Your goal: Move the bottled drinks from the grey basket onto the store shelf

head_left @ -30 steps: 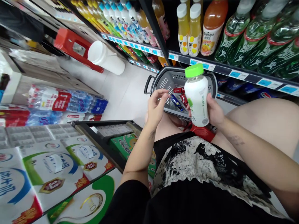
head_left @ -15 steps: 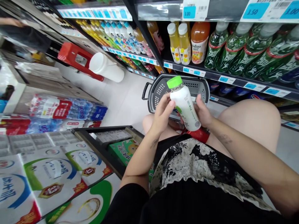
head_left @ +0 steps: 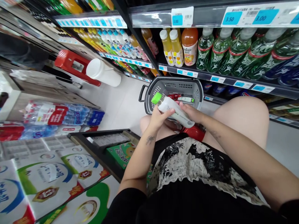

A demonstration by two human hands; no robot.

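Note:
A white bottle with a green cap (head_left: 171, 109) lies tilted, cap to the left, over the near rim of a grey shopping basket (head_left: 173, 85) on the floor. My left hand (head_left: 157, 117) is closed around its upper part near the cap. Fingers of my right hand (head_left: 192, 113) are wrapped on its lower part. Inside the basket lie red wrapped items (head_left: 174, 96) and a pale tube with a green end (head_left: 185, 99).
A drinks shelf (head_left: 221, 79) with juice and green bottles stands to the right. At left are packs of water (head_left: 60, 113) and milk cartons (head_left: 51, 177). A red stool (head_left: 74, 65) and a white bucket (head_left: 102, 73) lie further down the aisle.
The bottle went from upright in my right hand to tilted low over the basket. My left hand came onto it. The view rose to show more shelf.

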